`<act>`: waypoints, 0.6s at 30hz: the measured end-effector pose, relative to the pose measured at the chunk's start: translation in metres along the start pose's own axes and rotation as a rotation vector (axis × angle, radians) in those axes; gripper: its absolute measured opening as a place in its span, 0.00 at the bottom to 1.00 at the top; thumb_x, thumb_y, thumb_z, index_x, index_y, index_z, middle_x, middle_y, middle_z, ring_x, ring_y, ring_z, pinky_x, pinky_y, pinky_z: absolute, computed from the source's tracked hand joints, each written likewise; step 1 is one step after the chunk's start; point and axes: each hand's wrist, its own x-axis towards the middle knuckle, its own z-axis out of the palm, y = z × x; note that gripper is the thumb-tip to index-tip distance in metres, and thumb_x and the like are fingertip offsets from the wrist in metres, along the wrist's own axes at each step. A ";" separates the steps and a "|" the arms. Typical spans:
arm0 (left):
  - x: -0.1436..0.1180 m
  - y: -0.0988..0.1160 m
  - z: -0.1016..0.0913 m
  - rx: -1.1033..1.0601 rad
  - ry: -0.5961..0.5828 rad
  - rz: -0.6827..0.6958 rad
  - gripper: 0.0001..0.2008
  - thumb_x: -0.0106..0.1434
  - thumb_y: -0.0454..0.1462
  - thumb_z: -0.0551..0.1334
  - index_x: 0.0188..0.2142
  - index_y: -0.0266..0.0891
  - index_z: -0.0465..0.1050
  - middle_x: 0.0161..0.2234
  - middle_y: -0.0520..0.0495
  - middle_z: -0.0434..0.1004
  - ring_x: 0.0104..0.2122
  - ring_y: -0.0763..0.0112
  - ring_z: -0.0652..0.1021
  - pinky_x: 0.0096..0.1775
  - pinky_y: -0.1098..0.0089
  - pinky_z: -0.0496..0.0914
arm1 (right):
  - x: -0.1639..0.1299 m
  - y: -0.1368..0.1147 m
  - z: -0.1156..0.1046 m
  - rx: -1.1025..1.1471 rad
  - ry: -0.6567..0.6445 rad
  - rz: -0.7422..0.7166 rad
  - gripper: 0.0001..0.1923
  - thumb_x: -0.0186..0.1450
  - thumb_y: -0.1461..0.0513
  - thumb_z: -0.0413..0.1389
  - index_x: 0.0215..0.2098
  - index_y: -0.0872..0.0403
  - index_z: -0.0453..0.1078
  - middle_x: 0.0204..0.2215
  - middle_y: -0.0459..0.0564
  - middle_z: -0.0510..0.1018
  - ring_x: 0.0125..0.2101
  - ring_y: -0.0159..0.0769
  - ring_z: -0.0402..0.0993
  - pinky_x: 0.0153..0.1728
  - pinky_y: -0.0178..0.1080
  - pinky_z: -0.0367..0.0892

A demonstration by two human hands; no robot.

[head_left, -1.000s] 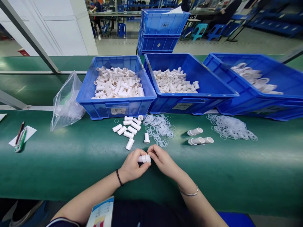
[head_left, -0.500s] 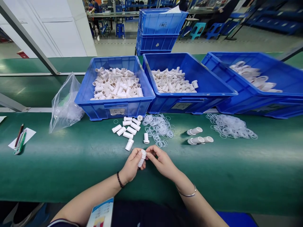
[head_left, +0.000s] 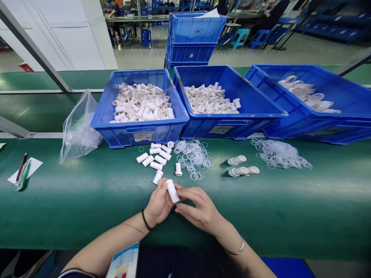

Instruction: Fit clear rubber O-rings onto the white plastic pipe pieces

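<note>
A white plastic pipe fitting (head_left: pixel 173 192) is tilted between my hands, its collared end up and to the left. My left hand (head_left: pixel 160 202) is closed around it from the left, the fingers partly hidden behind it. My right hand (head_left: pixel 199 208) has its thumb and fingertips at the lower end, one on either side. Just beyond my hands, a single fitting (head_left: pixel 178 169) stands upright and another fitting (head_left: pixel 158 177) lies close by. Several more fittings (head_left: pixel 156 165) lie in a loose group. Beside them is a pile of thin clear rings (head_left: pixel 195 154).
Blue bins (head_left: pixel 142 127) of white parts line the bench's far side. Three fittings (head_left: pixel 239 171) stand to the right, near a second ring pile (head_left: pixel 281 154). At left are a clear plastic bag (head_left: pixel 79 131) and a green cutter (head_left: pixel 23 175) with a pencil on paper.
The fitting has been turned, so its smooth body now faces me. My right fingers have left its collared end, opened wider and moved down to its lower end.
</note>
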 end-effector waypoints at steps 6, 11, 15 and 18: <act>-0.004 -0.008 -0.001 0.125 -0.120 -0.093 0.15 0.65 0.49 0.58 0.42 0.41 0.60 0.40 0.45 0.75 0.40 0.65 0.77 0.42 0.63 0.70 | -0.009 0.007 0.000 -0.212 0.111 0.102 0.11 0.63 0.70 0.55 0.41 0.51 0.68 0.49 0.56 0.69 0.50 0.44 0.67 0.45 0.48 0.70; -0.016 0.015 0.004 0.950 -0.183 0.156 0.18 0.64 0.46 0.59 0.52 0.44 0.61 0.43 0.43 0.73 0.30 0.70 0.72 0.35 0.66 0.67 | -0.010 0.045 -0.036 -0.514 0.140 0.393 0.03 0.64 0.63 0.55 0.38 0.53 0.68 0.54 0.60 0.64 0.57 0.54 0.58 0.52 0.59 0.62; -0.017 0.049 0.005 1.575 -0.087 0.452 0.07 0.63 0.38 0.60 0.41 0.43 0.70 0.42 0.43 0.72 0.43 0.57 0.71 0.46 0.59 0.65 | -0.023 0.084 -0.062 -0.760 0.088 0.662 0.09 0.65 0.58 0.52 0.35 0.56 0.71 0.56 0.64 0.61 0.60 0.63 0.50 0.50 0.64 0.59; -0.010 0.061 -0.005 1.755 0.155 0.539 0.11 0.59 0.35 0.62 0.42 0.42 0.66 0.42 0.42 0.70 0.44 0.54 0.71 0.46 0.57 0.65 | -0.033 0.100 -0.067 -0.822 0.052 0.762 0.11 0.64 0.58 0.52 0.35 0.56 0.72 0.55 0.65 0.63 0.59 0.64 0.51 0.48 0.65 0.60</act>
